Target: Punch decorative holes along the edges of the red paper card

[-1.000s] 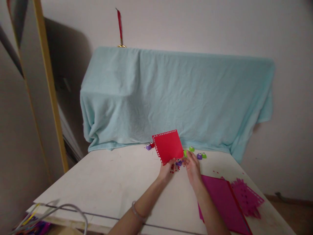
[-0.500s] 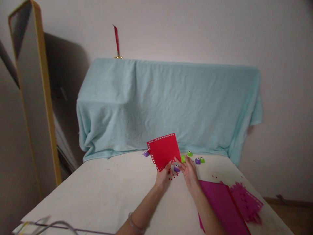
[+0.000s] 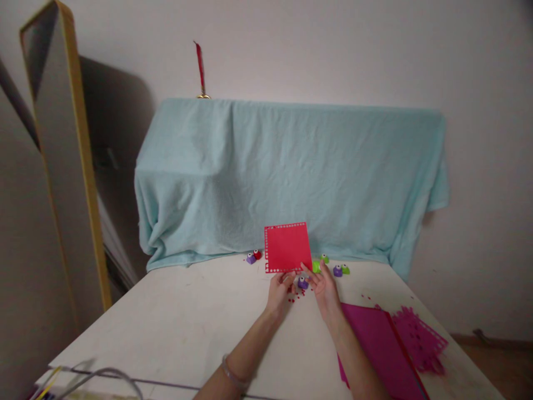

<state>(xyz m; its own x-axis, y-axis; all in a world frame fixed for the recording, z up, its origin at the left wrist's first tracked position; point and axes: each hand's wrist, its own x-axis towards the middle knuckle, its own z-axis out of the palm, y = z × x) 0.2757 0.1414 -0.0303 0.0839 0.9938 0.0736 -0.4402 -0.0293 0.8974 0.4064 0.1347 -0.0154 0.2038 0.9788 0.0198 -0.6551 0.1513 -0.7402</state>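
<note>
Standing upright off the table, the red card sits directly above and beyond both hands, its face turned toward the person and its punched borders running along the top, left and bottom edges. The left hand pinches the bottom edge near its middle, fingers closed on the card. The right hand meets the lower right corner with thumb and forefinger; it looks like a light pinch there too, with a small purple punch just below, between the two hands. Whether that hand also cradles the punch I cannot tell.

So the card rises away from the fingertips, roughly square, its bottom edge lying left to right across both grips, the left hand nearer its centre. More punches, purple and green, lie on the table behind. Red dots are scattered under the hands. Magenta sheets lie to the right, well apart from the card.
</note>
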